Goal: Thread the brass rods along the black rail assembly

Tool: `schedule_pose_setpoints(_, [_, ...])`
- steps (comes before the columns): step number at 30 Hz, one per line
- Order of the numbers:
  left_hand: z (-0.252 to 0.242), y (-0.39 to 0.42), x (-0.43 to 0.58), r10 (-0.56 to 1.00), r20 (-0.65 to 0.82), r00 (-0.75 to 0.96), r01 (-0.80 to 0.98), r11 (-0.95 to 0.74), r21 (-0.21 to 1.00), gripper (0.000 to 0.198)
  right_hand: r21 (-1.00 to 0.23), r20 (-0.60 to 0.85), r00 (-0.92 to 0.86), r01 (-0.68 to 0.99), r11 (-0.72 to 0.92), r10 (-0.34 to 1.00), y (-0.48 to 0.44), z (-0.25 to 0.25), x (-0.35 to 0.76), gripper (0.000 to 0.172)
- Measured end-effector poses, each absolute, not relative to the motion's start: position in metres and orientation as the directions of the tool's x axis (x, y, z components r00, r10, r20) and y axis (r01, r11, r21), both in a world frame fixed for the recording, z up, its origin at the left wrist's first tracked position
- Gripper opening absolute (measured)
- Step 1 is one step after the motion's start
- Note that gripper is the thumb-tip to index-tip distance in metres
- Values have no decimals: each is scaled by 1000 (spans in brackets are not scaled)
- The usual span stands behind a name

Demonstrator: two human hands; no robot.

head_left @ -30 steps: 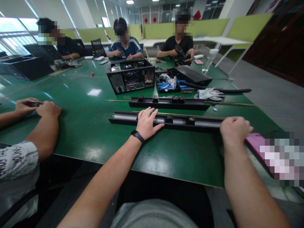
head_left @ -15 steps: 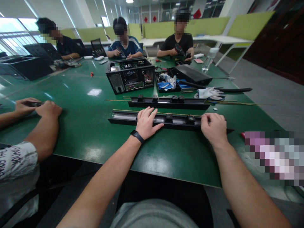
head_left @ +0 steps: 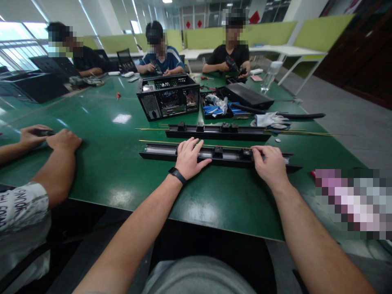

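A long black channel-shaped rail (head_left: 159, 156) lies crosswise before me, with black blocks (head_left: 218, 152) seated along it. Fingers spread, my left hand (head_left: 190, 158) rests on the left half of the rail and hides part of it. A thin brass-coloured rod (head_left: 225, 146) runs along the rail's far side, its left end sticking out past the rail. Near the right end, my right hand (head_left: 272, 163) pinches this rod between thumb and forefinger, beside the rightmost visible block. The rod's right end is hidden by that hand.
Behind lies a second black rail (head_left: 214, 133) with more thin rods (head_left: 309, 132). An open computer case (head_left: 171, 100), blue-and-white gloves (head_left: 216, 106) and a black tube (head_left: 306, 116) are farther back. A neighbour's hands (head_left: 63, 141) are at left; several people sit around the table.
My right hand has slid left along the rail, and the rod has shifted left with it, its left end now beyond the rail. My left hand has stayed put.
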State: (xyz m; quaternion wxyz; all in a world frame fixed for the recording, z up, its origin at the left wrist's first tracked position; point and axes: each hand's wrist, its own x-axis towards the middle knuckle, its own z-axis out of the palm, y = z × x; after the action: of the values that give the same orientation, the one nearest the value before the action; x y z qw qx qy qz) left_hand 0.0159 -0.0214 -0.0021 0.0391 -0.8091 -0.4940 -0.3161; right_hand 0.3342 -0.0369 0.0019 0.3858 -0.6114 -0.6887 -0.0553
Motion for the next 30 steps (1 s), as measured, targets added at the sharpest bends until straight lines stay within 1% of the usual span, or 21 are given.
schedule_pose_setpoints(5, [-1,-22,17,783,539,310,827,-502,255,71,-424,599,103,882,205,794,-35,-1,332,25])
schedule_pose_setpoints(19, [-2,-22,16,777,547,311,826,-506,249,72,-431,612,62,863,266,789,-39,3,332,28])
schedule_pose_setpoints(26, [-1,-22,16,781,540,314,825,-505,251,71,-493,589,151,845,206,794,-39,1,329,30])
schedule_pose_setpoints(30, [-1,-23,17,778,545,312,824,-507,252,71,-506,579,145,836,214,802,-38,0,329,27])
